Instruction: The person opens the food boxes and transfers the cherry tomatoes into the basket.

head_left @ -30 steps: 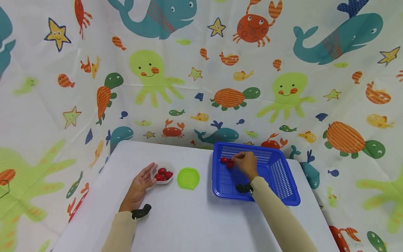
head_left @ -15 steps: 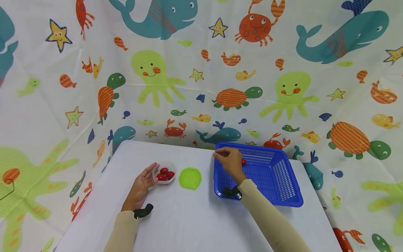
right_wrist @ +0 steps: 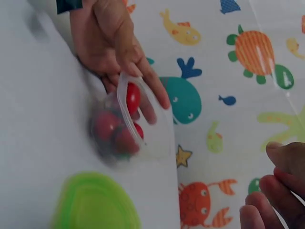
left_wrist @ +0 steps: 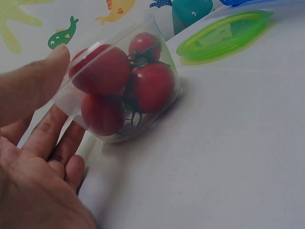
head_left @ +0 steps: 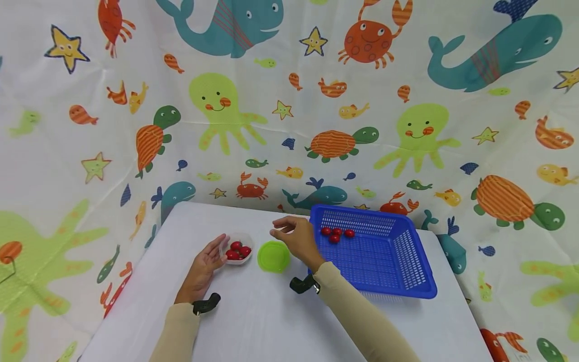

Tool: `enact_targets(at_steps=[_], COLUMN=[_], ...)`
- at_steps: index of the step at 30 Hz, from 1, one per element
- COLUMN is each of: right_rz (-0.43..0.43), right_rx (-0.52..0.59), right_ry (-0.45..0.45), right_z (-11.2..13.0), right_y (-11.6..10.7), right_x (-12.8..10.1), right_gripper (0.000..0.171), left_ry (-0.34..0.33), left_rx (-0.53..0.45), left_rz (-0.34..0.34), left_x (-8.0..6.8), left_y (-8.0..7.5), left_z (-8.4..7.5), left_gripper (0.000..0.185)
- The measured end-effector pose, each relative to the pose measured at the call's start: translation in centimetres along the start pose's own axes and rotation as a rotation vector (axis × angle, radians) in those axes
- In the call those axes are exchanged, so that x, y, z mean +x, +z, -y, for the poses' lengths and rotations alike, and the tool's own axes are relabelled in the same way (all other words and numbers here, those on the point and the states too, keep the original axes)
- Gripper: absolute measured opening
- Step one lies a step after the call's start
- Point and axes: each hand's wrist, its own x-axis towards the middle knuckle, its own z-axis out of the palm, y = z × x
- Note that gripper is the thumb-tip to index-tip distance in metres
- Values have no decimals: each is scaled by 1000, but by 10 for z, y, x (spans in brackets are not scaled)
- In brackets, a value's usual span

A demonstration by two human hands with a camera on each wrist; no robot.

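Observation:
My left hand [head_left: 202, 269] holds a small clear plastic container [head_left: 246, 243] by its side, thumb at the rim and fingers along the wall. Several red cherry tomatoes [left_wrist: 152, 87] with green stems lie inside it. My right hand [head_left: 298, 241] hovers over the table between the container and the blue basket [head_left: 373, 289], partly over a green lid [head_left: 273, 258]. Its fingers are loosely bent, and in the right wrist view nothing shows between thumb and fingertips. Several more tomatoes [head_left: 334, 239] sit near the basket's back left corner.
A white-covered table [head_left: 253, 322] carries everything. Behind it hangs a curtain [head_left: 289, 100] printed with sea animals. The basket stands at the right, its back rim close to the curtain. The lid lies flat just right of the container.
My right hand has moved left out of the basket towards the container, leaving one more tomato visible in the basket. My left hand stays on the container.

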Motion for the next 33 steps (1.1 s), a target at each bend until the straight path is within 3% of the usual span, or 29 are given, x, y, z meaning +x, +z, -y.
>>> enact_targets(at_steps=[8, 20, 26, 33], right_rz=[110, 218, 240, 277], right_rx=[34, 16, -73, -103], right_ry=[13, 76, 40, 41], right_z=[6, -9, -14, -9], right_y=[33, 83, 98, 104], right_x=[-1, 3, 5, 4], right_gripper=[26, 28, 29, 32], left_ry=[-11, -8, -13, -17], left_rx=[-1, 23, 11, 7], left_rz=[-6, 0, 1, -12], left_x=[1, 2, 1, 1], left_y=[1, -1, 0, 0], left_z=[-1, 1, 0, 0], left_gripper=[72, 72, 73, 73])
